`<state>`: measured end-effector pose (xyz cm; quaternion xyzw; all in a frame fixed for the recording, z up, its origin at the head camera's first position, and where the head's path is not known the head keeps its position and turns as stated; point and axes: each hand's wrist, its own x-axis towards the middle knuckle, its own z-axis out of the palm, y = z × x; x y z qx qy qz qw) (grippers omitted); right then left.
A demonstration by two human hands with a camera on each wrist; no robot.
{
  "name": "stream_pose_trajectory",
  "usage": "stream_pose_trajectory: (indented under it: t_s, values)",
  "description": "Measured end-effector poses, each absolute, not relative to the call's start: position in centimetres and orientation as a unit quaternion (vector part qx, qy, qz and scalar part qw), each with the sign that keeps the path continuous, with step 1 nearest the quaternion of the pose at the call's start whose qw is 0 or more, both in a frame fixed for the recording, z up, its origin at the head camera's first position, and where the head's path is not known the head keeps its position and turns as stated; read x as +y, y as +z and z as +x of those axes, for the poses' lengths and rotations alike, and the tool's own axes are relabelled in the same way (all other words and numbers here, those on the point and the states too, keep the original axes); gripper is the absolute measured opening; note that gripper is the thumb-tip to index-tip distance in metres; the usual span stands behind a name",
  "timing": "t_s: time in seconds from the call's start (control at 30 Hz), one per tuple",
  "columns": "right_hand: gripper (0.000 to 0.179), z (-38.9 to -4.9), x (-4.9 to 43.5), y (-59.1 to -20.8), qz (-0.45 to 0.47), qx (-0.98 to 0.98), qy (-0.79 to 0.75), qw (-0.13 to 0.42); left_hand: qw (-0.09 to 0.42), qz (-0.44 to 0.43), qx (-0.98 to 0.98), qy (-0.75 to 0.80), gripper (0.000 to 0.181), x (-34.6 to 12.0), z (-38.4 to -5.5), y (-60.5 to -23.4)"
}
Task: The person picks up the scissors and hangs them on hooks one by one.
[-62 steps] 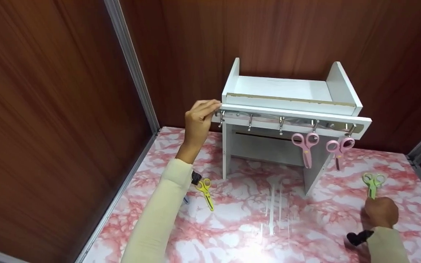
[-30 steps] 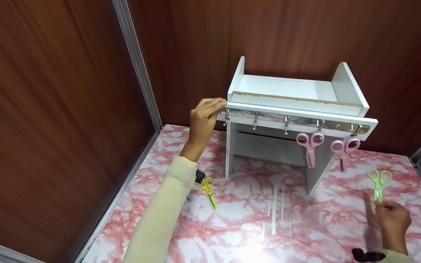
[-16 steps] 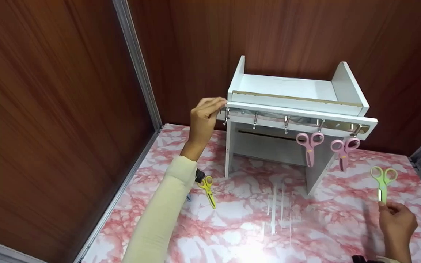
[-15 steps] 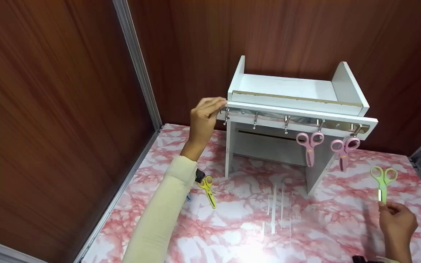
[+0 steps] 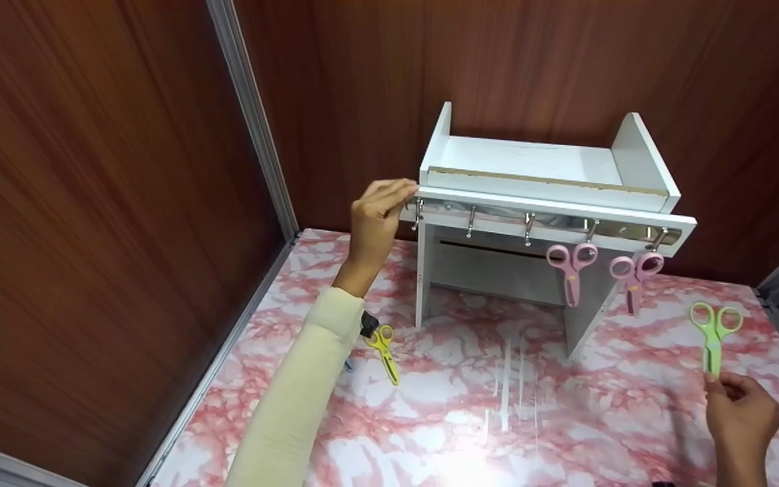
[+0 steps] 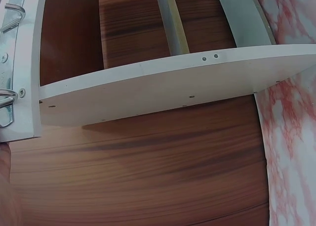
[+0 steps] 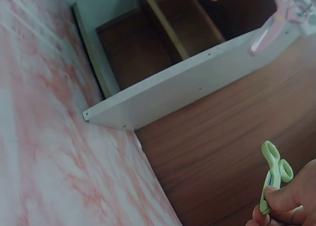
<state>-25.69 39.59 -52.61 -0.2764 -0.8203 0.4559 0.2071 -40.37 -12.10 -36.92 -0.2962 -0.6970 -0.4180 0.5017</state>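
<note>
a right hand (image 5: 744, 414) pinches green scissors (image 5: 714, 338) by the blades, handles up, right of a white rack (image 5: 525, 159) where pink scissors (image 5: 571, 276) hang from hooks (image 5: 528, 230). the left hand (image 5: 373, 222), fingers straight, touches the rack's left end. yellow scissors (image 5: 384, 353) lie on the table (image 5: 423, 419).

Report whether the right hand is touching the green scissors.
Touching: the right wrist view shows the right hand pinching the green scissors by the blade end.

Head view: from my head, facing forward and down, widest. Left wrist: close, sideways, facing left panel (image 6: 148, 87) of white shelf (image 5: 545, 191). Right wrist: close, tilted, facing right panel (image 7: 168, 95). Shared by all: shelf.
</note>
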Motion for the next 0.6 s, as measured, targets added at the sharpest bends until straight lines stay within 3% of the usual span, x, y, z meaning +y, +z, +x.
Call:
stream_pose_trajectory:
  t_s: [0.6]
  values:
    - [0.027,-23.7,37.5,-50.4,-0.273,-0.81,0.446,0.264,0.509,-0.293,-0.7,-0.407,0.012,-12.1,-40.3,-36.8]
